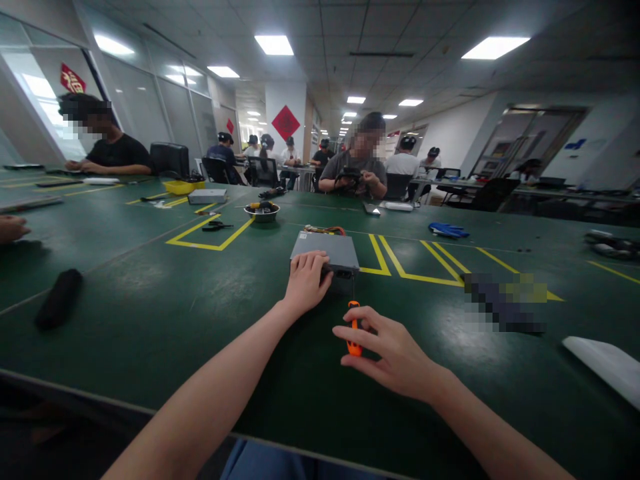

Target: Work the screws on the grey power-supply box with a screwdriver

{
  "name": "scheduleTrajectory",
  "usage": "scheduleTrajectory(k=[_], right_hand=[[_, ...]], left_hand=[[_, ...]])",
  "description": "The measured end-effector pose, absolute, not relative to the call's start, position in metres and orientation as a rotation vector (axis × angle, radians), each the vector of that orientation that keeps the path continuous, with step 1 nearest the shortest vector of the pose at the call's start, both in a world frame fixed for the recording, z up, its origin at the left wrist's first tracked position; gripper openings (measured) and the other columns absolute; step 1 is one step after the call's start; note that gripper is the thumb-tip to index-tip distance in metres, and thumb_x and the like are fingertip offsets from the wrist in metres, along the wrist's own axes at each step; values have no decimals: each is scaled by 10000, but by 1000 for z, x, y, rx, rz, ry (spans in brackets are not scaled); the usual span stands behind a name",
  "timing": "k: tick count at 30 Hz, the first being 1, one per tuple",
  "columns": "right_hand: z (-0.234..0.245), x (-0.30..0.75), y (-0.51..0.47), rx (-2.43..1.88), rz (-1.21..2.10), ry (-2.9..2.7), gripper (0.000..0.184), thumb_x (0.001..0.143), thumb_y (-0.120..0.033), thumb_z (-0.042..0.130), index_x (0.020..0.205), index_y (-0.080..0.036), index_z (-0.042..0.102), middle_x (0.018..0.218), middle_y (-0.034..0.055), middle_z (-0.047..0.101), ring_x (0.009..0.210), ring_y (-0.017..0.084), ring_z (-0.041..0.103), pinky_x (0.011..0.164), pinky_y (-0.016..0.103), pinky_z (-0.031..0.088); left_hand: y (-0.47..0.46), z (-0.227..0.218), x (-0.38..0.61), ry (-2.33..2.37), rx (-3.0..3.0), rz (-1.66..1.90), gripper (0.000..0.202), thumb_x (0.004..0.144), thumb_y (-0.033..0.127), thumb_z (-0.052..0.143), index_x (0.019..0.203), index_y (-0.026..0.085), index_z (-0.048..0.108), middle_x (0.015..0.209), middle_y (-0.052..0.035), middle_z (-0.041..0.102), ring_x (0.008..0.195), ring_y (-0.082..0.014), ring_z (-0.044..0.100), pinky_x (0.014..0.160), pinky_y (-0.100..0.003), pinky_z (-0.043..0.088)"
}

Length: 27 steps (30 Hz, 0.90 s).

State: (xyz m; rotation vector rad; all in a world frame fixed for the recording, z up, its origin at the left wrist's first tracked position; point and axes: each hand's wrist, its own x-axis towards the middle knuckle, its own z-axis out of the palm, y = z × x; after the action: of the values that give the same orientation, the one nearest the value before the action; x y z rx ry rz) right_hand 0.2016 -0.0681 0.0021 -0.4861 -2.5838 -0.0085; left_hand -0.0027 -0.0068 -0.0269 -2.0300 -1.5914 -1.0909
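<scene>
A flat grey metal box (pixel 327 251) lies on the green table (pixel 150 313) in front of me, with coloured wires (pixel 325 230) at its far edge. My left hand (pixel 306 280) rests on the box's near left corner, fingers curled over its edge. My right hand (pixel 387 350) grips an orange-handled screwdriver (pixel 353 337). The thin shaft points up toward the near side of the box.
A black pouch (pixel 59 298) lies at left, a white object (pixel 603 363) at right. Yellow tape lines (pixel 420 263), a metal bowl (pixel 261 211), blue gloves (pixel 449 230) and black scissors (pixel 216 226) sit farther back. A person (pixel 357 170) works opposite; others sit around.
</scene>
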Motion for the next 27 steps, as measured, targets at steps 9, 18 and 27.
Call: scheduleTrajectory(k=[9,18,27], right_hand=[[9,208,-69,-478,169,-2529,257,821,-272,524,1066,-196,503,1121,107,522,923,174,578,770,311,487],[24,209,-73,-553,228,-2584,186,810,-240,521,989,-210,559,1032,65,542,783,128,580,700,262,481],[25,212,-71,-589,276,-2701,205,783,-327,610,957,-225,577,1067,58,511,908,166,560,763,302,481]], left_hand=[[-7,-26,-3,-1594,-2043,-1073,230,824,276,494,1046,217,480,1192,-56,542,1125,-210,448,966,-388,287],[-7,-26,-3,-1597,-2040,-1084,234,819,274,503,1045,218,480,1191,-49,545,1125,-206,447,968,-387,287],[-7,-26,-4,-1597,-2038,-1074,236,822,279,498,1050,218,477,1192,-48,542,1119,-205,448,965,-386,290]])
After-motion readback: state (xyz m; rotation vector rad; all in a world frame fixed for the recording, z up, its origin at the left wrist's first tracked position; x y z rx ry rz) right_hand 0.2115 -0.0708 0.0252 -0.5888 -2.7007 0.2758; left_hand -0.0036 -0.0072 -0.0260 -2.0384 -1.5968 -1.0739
